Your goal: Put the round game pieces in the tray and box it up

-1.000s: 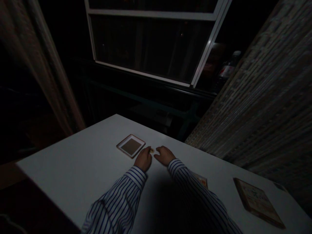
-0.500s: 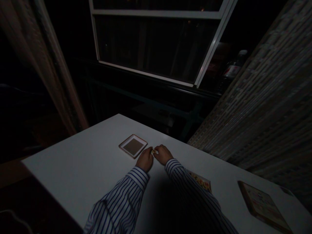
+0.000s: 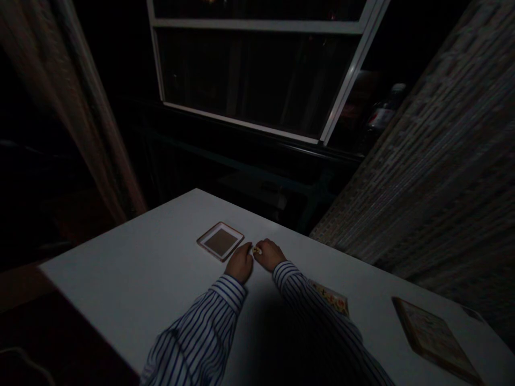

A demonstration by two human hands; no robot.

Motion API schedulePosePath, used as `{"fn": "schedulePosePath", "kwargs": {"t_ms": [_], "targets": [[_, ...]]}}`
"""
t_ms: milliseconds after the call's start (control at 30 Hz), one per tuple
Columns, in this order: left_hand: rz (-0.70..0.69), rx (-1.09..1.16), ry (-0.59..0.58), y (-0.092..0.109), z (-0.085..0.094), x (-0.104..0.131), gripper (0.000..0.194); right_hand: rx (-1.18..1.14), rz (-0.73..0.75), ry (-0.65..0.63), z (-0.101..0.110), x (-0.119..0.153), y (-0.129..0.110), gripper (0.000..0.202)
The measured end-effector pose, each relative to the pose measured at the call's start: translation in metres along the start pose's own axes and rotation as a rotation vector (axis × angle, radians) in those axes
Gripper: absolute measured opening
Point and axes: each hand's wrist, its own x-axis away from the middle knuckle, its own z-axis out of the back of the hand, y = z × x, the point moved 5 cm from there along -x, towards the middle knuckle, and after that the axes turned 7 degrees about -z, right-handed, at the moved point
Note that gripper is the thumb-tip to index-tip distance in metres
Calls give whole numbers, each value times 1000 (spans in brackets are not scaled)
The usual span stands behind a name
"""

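Over the white table (image 3: pixel 161 257), my right hand (image 3: pixel 269 254) pinches a small yellowish piece with dark marks (image 3: pixel 256 250). My left hand (image 3: pixel 240 262) is just left of the piece, its fingers held together; whether it touches the piece or holds anything is too small and dark to tell. A shallow square tray (image 3: pixel 204 245) with a pale rim and a brown inside lies beyond my left hand. Partly hidden by my right sleeve is a flat sheet or box of patterned pieces (image 3: pixel 336 301).
A flat box with a printed face (image 3: pixel 436 338) lies at the table's right. Behind the table is a dark window with a white frame (image 3: pixel 257 25). A bottle (image 3: pixel 382 115) stands by the beaded curtain (image 3: pixel 434 161); another curtain (image 3: pixel 92 123) hangs at left.
The small piece has shifted slightly right with my right hand's fingertips, and a small gap shows between it and my left fingertips. Both arms are almost unchanged.
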Motion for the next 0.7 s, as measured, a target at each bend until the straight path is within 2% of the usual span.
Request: {"fn": "schedulePosePath", "kwargs": {"t_ms": [233, 433, 567, 700], "targets": [[-31, 37, 54, 6, 6, -1, 44, -82, 53, 49, 18, 11, -6, 20], [-40, 118, 108, 12, 13, -1, 41, -299, 124, 78, 32, 24, -6, 25], [-42, 225, 159, 19, 18, 1, 35, -477, 135, 48, 33, 30, 0, 28], [23, 415, 214, 22, 21, 4, 29, -620, 145, 18, 34, 37, 5, 30]]}}
